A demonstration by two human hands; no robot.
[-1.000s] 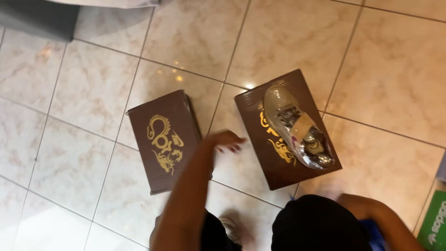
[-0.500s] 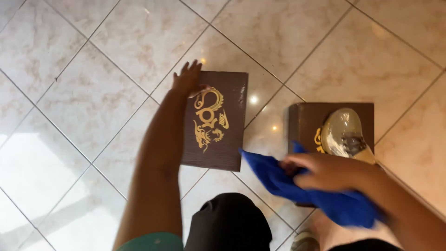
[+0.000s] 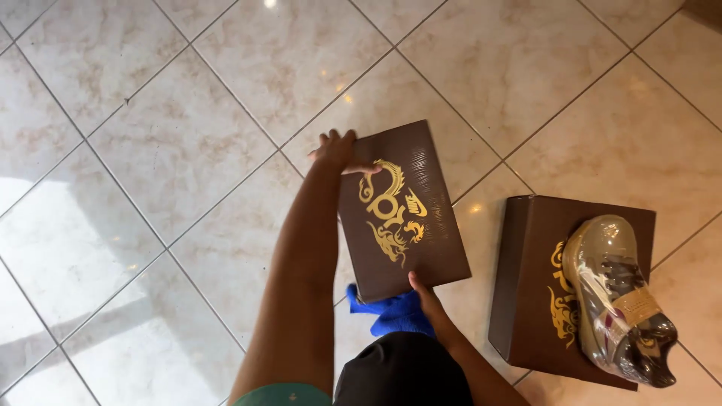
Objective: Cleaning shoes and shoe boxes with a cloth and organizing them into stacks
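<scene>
A flat brown box (image 3: 421,225) with a gold dragon emblem lies on the tiled floor, wrapped in clear film. My left hand (image 3: 337,150) grips its far left corner. My right hand (image 3: 423,292) touches its near edge, with a blue cloth (image 3: 391,314) bunched just under that hand; whether the fingers hold the cloth is unclear. A second brown box (image 3: 530,278) with the same gold emblem stands to the right. On top of it lies a shoe (image 3: 613,297) wrapped in clear plastic.
Glossy beige floor tiles (image 3: 173,150) with dark grout lines surround both boxes. A dark rounded shape, my knee or clothing (image 3: 402,372), fills the bottom middle of the view.
My right hand and the blue cloth have dropped from over the second box to the near edge of the first box. My left hand stays on its far corner. The view shifted left.
</scene>
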